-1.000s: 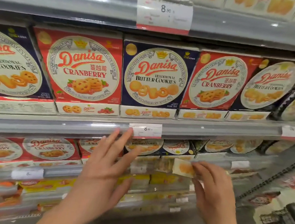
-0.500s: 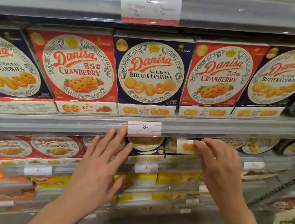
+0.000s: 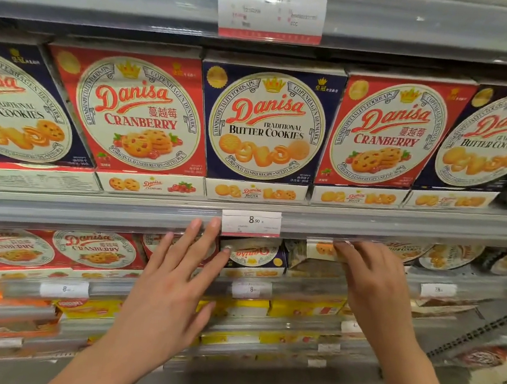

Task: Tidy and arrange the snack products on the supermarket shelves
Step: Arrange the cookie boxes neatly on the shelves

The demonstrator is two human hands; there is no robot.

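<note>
the right hand pinches a small cookie box at its fingertips, just under the shelf rail. the left hand has fingers spread flat by the upside-down box. slide it in straight and slow, so the boxes beside the fingers don't tip.

Above the fingers of the left hand runs the shelf rail, with a price tag just to their right. Between both hands sits an upside-down cookie box; the right hand holds another box right of it. Upright cookie boxes stand side by side on the shelf above.
</note>
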